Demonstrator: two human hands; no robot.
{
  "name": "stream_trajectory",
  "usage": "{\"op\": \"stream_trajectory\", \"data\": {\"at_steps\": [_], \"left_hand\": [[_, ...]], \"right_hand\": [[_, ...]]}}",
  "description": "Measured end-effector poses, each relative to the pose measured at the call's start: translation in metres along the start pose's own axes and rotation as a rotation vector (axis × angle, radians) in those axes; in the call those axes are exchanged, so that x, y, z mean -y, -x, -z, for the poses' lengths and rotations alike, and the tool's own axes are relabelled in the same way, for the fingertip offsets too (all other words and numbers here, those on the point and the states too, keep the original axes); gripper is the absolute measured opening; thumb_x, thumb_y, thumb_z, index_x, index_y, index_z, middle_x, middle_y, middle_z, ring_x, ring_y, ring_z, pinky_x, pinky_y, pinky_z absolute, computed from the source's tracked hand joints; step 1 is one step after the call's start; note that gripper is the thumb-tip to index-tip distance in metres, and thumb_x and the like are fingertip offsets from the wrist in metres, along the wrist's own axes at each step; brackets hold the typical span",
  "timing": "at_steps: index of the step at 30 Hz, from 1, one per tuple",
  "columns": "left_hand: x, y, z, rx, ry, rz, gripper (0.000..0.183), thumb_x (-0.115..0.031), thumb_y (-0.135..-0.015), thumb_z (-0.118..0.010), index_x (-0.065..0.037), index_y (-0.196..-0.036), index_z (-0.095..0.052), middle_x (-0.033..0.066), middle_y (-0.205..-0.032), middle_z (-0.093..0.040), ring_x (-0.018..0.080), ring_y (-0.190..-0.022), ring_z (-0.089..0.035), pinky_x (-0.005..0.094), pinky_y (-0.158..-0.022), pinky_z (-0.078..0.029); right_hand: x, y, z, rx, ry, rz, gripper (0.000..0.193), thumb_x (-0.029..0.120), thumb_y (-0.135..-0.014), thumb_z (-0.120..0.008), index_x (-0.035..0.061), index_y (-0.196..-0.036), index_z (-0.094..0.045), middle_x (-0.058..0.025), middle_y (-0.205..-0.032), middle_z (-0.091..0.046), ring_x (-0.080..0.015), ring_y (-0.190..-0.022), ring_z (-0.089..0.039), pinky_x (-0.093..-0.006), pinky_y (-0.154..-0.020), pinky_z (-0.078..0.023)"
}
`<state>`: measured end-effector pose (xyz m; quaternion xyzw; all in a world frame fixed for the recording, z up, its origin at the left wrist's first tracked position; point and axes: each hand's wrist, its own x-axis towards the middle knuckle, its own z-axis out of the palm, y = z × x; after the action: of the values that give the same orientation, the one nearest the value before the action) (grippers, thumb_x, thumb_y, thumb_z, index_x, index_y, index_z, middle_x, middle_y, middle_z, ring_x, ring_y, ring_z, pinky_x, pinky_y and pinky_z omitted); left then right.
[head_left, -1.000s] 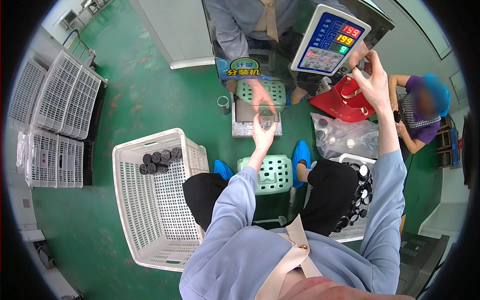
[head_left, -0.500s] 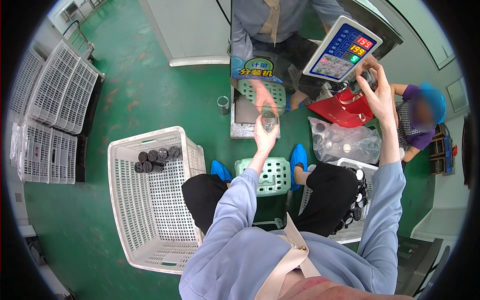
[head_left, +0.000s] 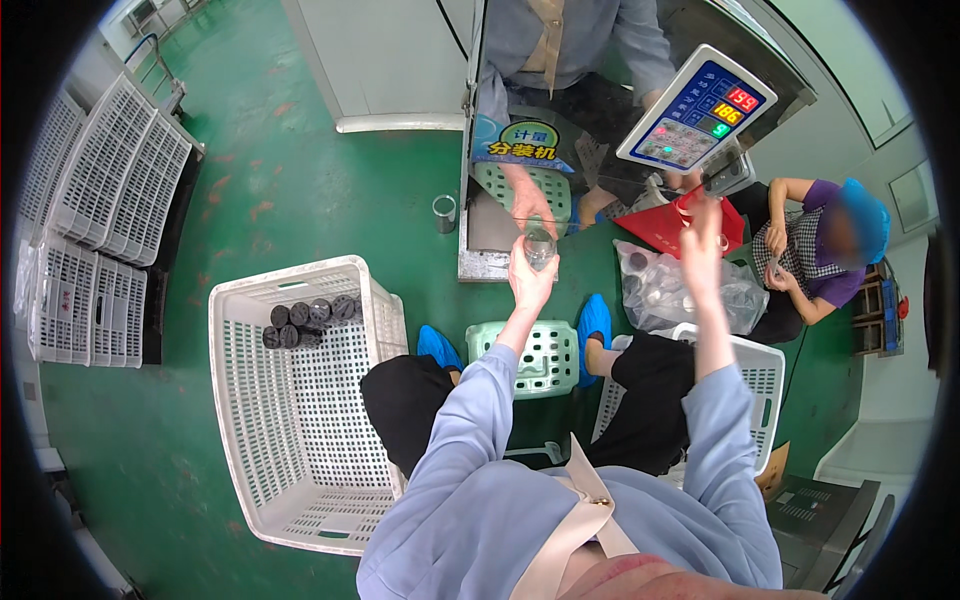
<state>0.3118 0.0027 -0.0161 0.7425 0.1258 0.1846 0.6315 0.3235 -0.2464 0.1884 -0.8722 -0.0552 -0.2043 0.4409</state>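
Note:
My left hand [head_left: 528, 282] is raised in front of me and holds a small clear jar [head_left: 540, 246]. Another person's hand [head_left: 530, 205] reaches down from across the machine and touches the jar's top. My right hand [head_left: 703, 232] is up at the right with fingers apart and nothing in it, just below the tilted display panel [head_left: 695, 110] of a weighing machine and in front of a red bag [head_left: 668, 226].
A white slotted crate [head_left: 250, 420] at my left holds several dark cylinders [head_left: 305, 320]. A green stool [head_left: 545, 352] stands between my knees, a second white crate [head_left: 762, 378] and a clear plastic bag [head_left: 665, 292] at my right. A seated person [head_left: 815, 265] works beyond. A metal cup [head_left: 444, 213] stands on the floor.
My right hand has come down and away from the display panel's lower edge, fingers now spread. My left hand still holds the jar under the other person's hand.

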Motion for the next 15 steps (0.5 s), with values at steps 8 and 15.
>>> {"op": "stream_trajectory", "data": {"at_steps": [8,15], "left_hand": [[-0.001,0.000,-0.001,0.017,0.067,-0.002,0.079,-0.018,-0.074,-0.086,0.004,-0.140,-0.048,0.0258,-0.128,-0.061,0.0404,-0.121,-0.060,0.0471,-0.105,-0.048],[-0.007,0.002,-0.010,-0.031,0.009,-0.041,0.079,-0.013,-0.074,-0.086,0.005,-0.141,-0.047,0.0268,-0.132,-0.059,0.0426,-0.122,-0.059,0.0492,-0.105,-0.047]], "right_hand": [[-0.095,0.041,-0.154,0.036,-0.526,-0.706,0.072,0.055,-0.108,-0.043,0.0028,-0.158,-0.038,-0.0107,-0.156,-0.046,-0.0227,-0.142,-0.042,-0.0356,-0.118,-0.033],[-0.111,0.059,-0.228,0.203,-0.680,-0.770,0.083,0.062,-0.106,-0.039,0.0029,-0.162,-0.024,-0.0102,-0.160,-0.039,-0.0255,-0.145,-0.039,-0.0393,-0.119,-0.033]]}}
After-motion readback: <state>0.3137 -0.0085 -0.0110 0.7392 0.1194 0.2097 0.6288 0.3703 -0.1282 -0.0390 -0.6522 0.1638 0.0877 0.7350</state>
